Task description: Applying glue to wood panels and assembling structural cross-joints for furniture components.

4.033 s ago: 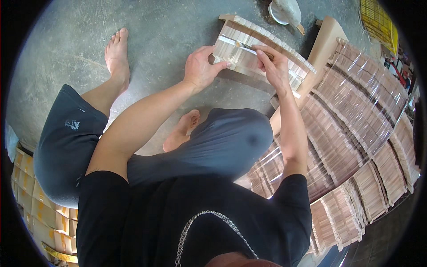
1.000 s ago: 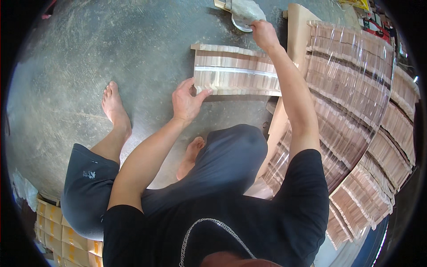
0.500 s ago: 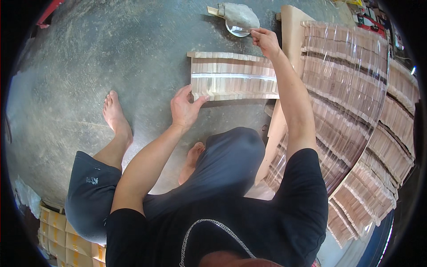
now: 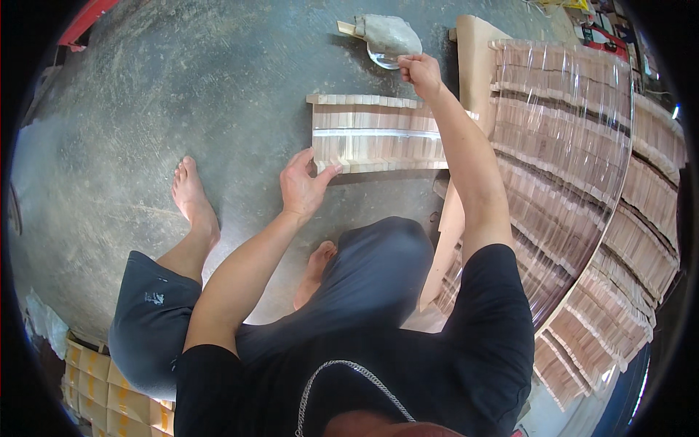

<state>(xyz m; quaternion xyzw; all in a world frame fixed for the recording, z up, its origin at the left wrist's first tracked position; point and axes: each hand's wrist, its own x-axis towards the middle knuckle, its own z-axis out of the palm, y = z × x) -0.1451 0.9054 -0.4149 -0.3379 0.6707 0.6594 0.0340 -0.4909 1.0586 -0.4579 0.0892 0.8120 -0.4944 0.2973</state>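
A row of pale wooden slats (image 4: pixel 378 149) lies on the floor in front of me, with a glossy clear strip along its middle. My left hand (image 4: pixel 304 183) grips its near left corner, thumb on the near edge and fingers against the left end. Beyond the row, my right hand (image 4: pixel 422 74) is closed in a pinch beside a round, shiny clear object (image 4: pixel 381 60). What the pinched fingers hold is too small to make out. A grey lump (image 4: pixel 389 35) with a wooden stick (image 4: pixel 346 28) poking out covers part of the round object. My right forearm hides the row's right end.
At the right stand stacked rows of wooden slats (image 4: pixel 557 124), partly wrapped in clear film. A long brown board (image 4: pixel 472 65) runs along their left side. My bare left foot (image 4: pixel 191 191) rests on the concrete floor (image 4: pixel 138 124). Taped cardboard (image 4: pixel 95 371) lies at lower left.
My right hand has shifted slightly left along the round clear object. My left hand stays at the row's corner. The whole view has moved a little.
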